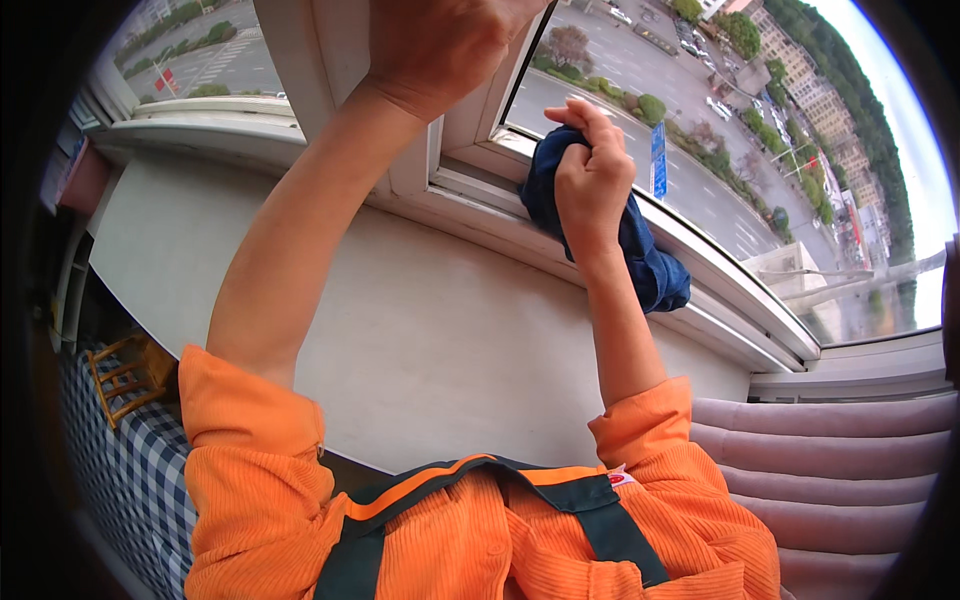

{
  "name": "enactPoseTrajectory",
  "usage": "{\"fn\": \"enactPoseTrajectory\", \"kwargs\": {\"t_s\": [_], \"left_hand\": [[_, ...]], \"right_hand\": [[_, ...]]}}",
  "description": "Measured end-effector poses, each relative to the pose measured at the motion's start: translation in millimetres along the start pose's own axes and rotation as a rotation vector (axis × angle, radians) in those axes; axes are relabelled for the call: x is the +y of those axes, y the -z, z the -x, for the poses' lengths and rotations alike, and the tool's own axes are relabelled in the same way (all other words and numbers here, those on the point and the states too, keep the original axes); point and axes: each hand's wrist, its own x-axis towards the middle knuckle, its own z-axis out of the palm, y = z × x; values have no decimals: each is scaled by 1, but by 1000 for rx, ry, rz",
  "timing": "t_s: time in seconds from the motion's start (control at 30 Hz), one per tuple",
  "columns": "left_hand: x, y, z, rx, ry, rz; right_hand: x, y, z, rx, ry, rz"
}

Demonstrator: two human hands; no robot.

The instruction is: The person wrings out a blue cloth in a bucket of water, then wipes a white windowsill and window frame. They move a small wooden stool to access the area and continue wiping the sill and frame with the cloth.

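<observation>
My right hand point(596, 180) grips a bunched dark blue cloth point(651, 270) at the lower part of the window. The cloth lies over the white window frame point(469, 161) near its lower corner, and its loose end hangs along the sill track point(712, 311). Higher up, my left hand point(442, 56) is at the upright part of the frame. The top edge of the view cuts off its fingers, so whether they hold the frame is hidden. Through the glass pane point(697, 180) a road shows far below.
A wide pale window ledge point(435, 337) runs between my body and the frame. Pink padded upholstery point(825, 457) is at the right. To the left are a wooden chair point(127, 379), a blue-and-white checked cloth point(142, 465) and a pink container point(84, 180).
</observation>
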Motion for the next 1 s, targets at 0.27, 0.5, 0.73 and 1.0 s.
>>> {"fn": "enactPoseTrajectory", "kwargs": {"t_s": [0.27, 0.5, 0.73, 1.0], "left_hand": [[1, 2, -2, 25, 45, 54], [-1, -14, 5, 119, 25, 32], [-2, -19, 2, 180, -4, 67], [-3, -24, 7, 224, 25, 124]], "right_hand": [[0, 20, 40, -339, 93, 647], [-13, 16, 5, 151, 71, 713], [8, -47, 19, -99, 296, 637], [18, 13, 18, -283, 247, 954]]}}
